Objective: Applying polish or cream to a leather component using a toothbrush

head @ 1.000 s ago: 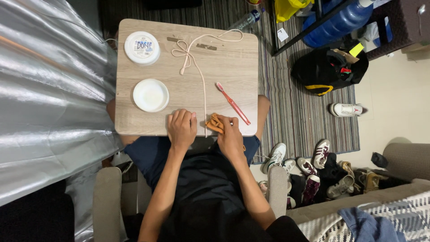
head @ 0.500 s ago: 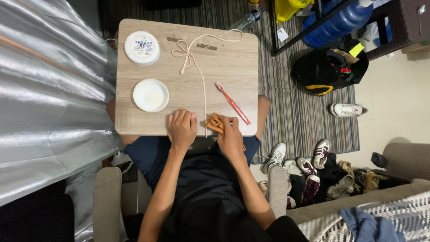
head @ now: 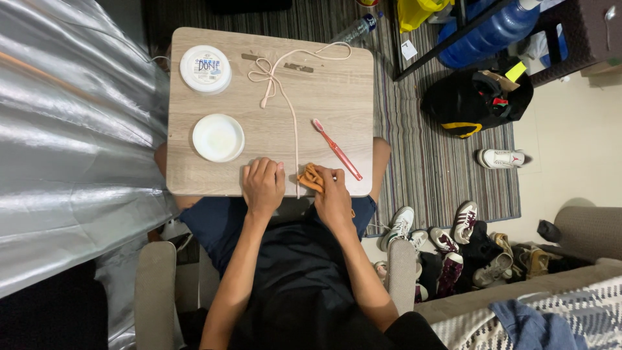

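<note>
Left hand [head: 262,185] lies flat, fingers loosely together, palm down on the wood-grain table [head: 337,91] at its lower edge, holding nothing. Right hand [head: 332,194] is closed over a crumpled orange cloth [head: 310,177], lower centre. Thin pale cord [head: 293,123] runs up between the hands to a bow at upper centre. Red toothbrush [head: 337,149] lies diagonal just right. Round white lid [head: 218,137] and white tub [head: 205,69] at left. Shoes [head: 453,249] piled lower right.
</note>
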